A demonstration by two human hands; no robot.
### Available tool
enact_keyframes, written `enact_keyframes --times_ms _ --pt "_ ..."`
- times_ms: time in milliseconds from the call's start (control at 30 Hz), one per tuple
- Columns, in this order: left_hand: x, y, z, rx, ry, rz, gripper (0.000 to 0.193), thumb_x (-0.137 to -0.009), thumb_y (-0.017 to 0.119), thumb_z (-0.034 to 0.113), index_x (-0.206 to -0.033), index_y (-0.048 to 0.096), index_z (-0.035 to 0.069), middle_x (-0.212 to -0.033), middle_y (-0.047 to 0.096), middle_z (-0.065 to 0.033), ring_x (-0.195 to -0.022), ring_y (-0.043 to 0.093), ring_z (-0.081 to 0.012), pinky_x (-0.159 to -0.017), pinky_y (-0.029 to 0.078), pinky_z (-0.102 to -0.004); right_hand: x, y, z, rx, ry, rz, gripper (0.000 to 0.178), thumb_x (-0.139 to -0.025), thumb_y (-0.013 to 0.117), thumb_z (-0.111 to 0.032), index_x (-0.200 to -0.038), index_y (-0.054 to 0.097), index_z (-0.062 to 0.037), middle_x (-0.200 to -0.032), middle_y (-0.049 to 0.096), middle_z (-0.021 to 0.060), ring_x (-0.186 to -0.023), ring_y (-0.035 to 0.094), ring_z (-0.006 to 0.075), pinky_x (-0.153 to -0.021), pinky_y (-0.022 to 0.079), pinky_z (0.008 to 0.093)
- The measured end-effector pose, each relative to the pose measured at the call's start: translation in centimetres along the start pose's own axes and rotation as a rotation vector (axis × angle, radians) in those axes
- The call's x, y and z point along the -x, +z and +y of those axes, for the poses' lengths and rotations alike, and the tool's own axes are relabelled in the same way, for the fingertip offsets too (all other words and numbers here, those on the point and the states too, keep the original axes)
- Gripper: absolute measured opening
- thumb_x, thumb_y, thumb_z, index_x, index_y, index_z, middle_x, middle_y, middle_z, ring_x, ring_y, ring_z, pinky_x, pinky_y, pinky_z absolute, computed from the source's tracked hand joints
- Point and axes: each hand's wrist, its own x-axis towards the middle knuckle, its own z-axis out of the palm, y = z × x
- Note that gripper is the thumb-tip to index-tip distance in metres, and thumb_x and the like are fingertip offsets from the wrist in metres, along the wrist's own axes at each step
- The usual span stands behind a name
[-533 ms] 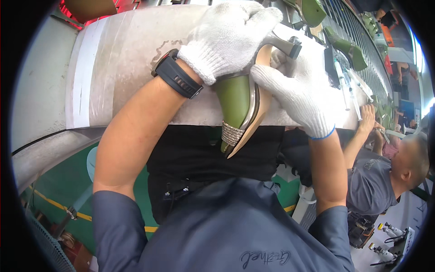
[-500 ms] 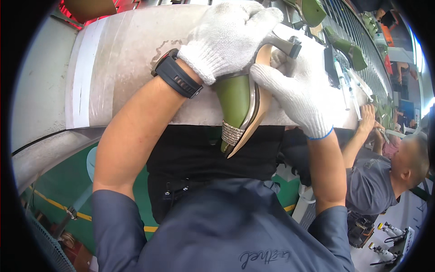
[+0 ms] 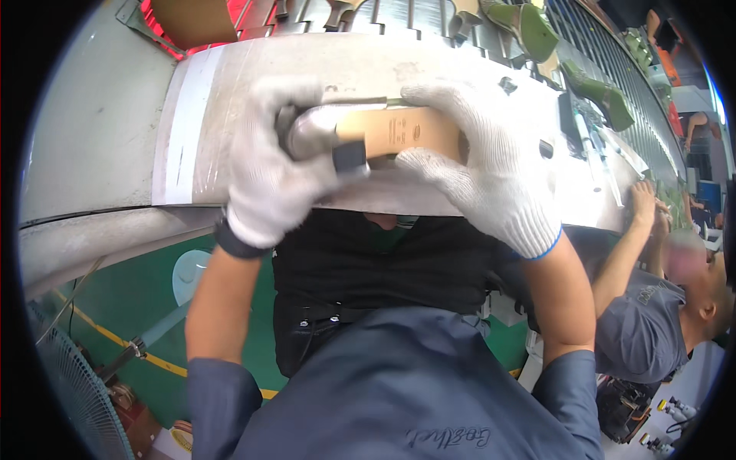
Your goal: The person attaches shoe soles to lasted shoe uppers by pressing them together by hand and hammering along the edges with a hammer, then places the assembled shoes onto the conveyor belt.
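You now hold the green, tan-soled high-heeled shoe point(image 3: 406, 129) crosswise over the pale worktable point(image 3: 218, 115), toe no longer toward you: white-knit-gloved left hand point(image 3: 264, 172) grasps the heel end, white-knit-gloved right hand point(image 3: 498, 169) the front.

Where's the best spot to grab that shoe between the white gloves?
Probably around the middle of the shoe, coming from the right, thumb on the near edge, fingers on the far one. Its tan sole faces up, narrow enough for the right hand to span, and the black-tipped heel is leftward.
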Motion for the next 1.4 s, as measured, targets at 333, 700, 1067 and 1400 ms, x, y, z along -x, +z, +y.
enact_keyframes --times_ms 333,700,1067,1400 --pt "2.7 2.9 1.1 -0.322 0.224 0.024 0.074 -0.070 0.098 0.012 -0.140 0.074 0.008 -0.140 0.073 -0.0188 -0.128 0.069 -0.0427 -0.110 0.056 -0.0499 -0.6 1.0 2.6 0.165 -0.302 -0.046 0.060 -0.079 0.093 -0.027 -0.136 0.077 -0.0118 -0.141 0.071 0.0180 -0.136 0.064 0.0404 -0.117 0.048 0.0506" --pt "2.6 3.0 1.1 -0.355 0.236 0.003 0.069 -0.071 0.091 0.011 -0.139 0.076 0.007 -0.142 0.073 -0.0199 -0.128 0.070 -0.0450 -0.109 0.057 -0.0513 -1.7 1.1 3.1 0.124 -0.343 -0.062 0.056 -0.083 0.090 -0.030 -0.132 0.077 -0.0068 -0.126 0.076 0.0161 -0.120 0.068 0.0388 -0.108 0.051 0.0497" --pt "2.7 2.8 0.7 -0.382 0.270 -0.083 0.064 -0.083 0.093 0.014 -0.142 0.069 0.004 -0.146 0.069 -0.0238 -0.133 0.067 -0.0468 -0.113 0.055 -0.0565 -3.3 -1.1 1.0 0.006 -0.138 -0.297 0.049 -0.082 0.088 -0.014 -0.128 0.079 -0.0005 -0.125 0.078 0.0182 -0.118 0.072 0.0351 -0.104 0.055 0.0443" --pt "2.8 4.1 -0.3 -0.371 0.330 0.068 0.052 -0.086 0.089 0.025 -0.134 0.075 0.009 -0.134 0.076 -0.0132 -0.120 0.072 -0.0352 -0.101 0.057 -0.0496 -4.5 -1.0 -1.2 0.079 -0.031 -0.397 0.052 -0.081 0.094 -0.018 -0.126 0.079 0.0016 -0.121 0.079 0.0185 -0.115 0.073 0.0326 -0.098 0.058 0.0404"
